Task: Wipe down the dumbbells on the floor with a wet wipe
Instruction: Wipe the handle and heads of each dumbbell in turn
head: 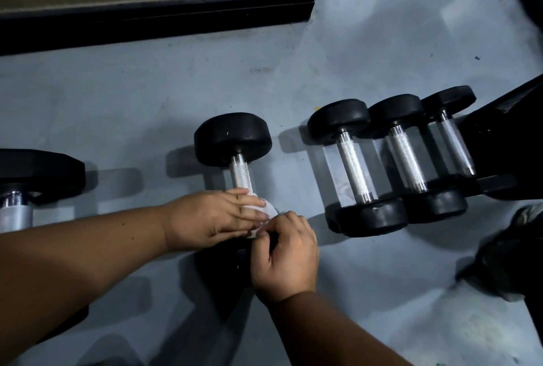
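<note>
A black dumbbell (pixel 233 139) with a knurled steel handle lies on the grey floor in the middle of the view. Its near head is mostly hidden under my hands. My left hand (pixel 214 218) lies over the near end of the handle, fingers laid on a white wet wipe (pixel 269 209). My right hand (pixel 286 262) pinches the edge of the same wipe just beside the left fingertips. Three more black dumbbells (pixel 357 165) lie side by side to the right. Another larger dumbbell (pixel 32 177) sits at the left edge, partly out of view.
A wooden panel with a black baseboard (pixel 158 18) runs along the back left. A black frame or bench base (pixel 511 136) stands at the right behind the dumbbell row. Dark shoes or cloth (pixel 505 265) show at the right edge.
</note>
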